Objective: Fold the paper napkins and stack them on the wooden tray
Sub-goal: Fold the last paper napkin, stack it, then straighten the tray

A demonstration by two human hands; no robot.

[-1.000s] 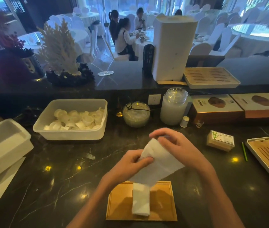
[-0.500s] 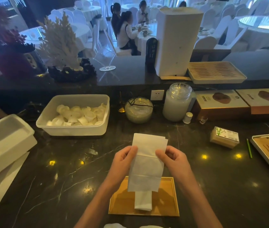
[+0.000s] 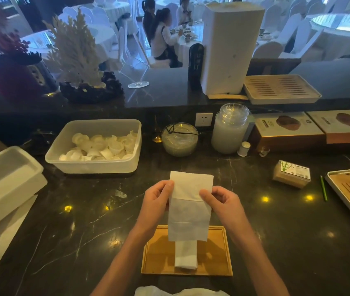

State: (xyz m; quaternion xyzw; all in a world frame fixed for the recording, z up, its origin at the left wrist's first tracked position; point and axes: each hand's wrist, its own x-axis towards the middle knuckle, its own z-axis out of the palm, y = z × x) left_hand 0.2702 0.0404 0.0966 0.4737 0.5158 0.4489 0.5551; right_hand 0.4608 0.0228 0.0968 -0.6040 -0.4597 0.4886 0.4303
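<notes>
A white paper napkin (image 3: 189,208) is being held upright above the wooden tray (image 3: 216,253), pinched at its 2 side edges by the left hand (image 3: 156,203) and the right hand (image 3: 221,205), while 1 folded napkin (image 3: 186,256) is lying on that tray.

A second ago the napkin (image 3: 189,210) sat slanted and bunched, with the right hand (image 3: 221,202) arched over its top corner. Now it hangs flat and straight. The right hand has dropped to pinch its right edge, level with the left hand (image 3: 158,201) pinching the left edge.
</notes>
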